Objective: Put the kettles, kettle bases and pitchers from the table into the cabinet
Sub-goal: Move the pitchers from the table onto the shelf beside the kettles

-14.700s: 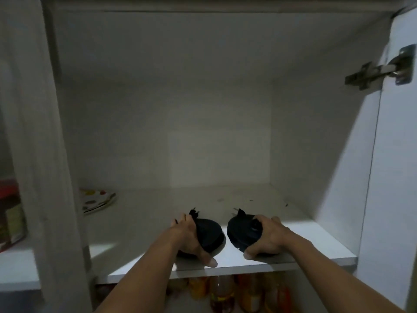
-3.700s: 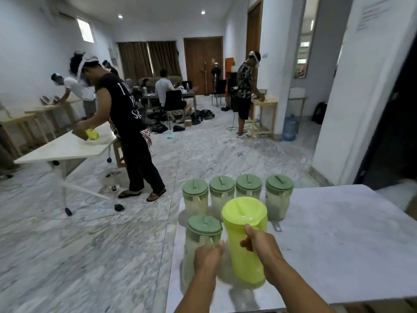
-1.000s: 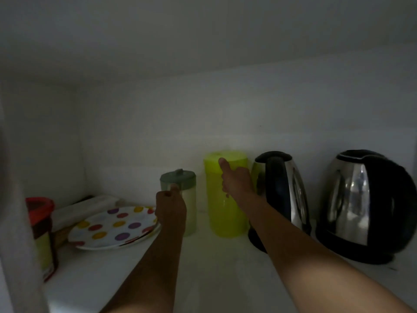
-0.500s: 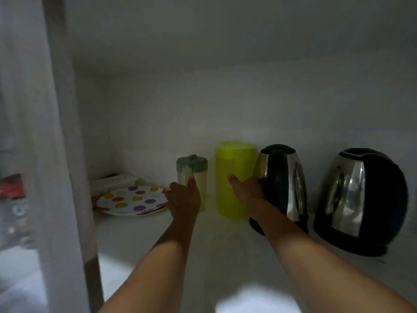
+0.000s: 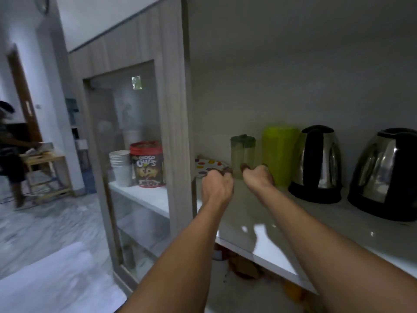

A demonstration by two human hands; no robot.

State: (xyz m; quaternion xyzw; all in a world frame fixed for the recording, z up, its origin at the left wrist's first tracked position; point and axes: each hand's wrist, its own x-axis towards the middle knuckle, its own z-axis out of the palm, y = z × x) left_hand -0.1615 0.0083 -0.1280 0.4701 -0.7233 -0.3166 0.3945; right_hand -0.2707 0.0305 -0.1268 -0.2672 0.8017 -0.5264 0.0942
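Left grip and right grip are curled and empty, just short of the green-lidded pitcher and yellow pitcher, which stand beside a kettle on the cabinet shelf.

- Two kettles: the inner kettle next to the pitchers; the outer kettle at the picture's edge;
- Two black kettle bases: the inner base; the outer base;
- Two pitchers: the green-lidded pitcher; the yellow-green pitcher;
- One spotted plate;
- One red-lidded tub;
- One stack of white cups, its cups too blurred to count;
- Two hands: the left hand; the right hand;
- One person in the background.
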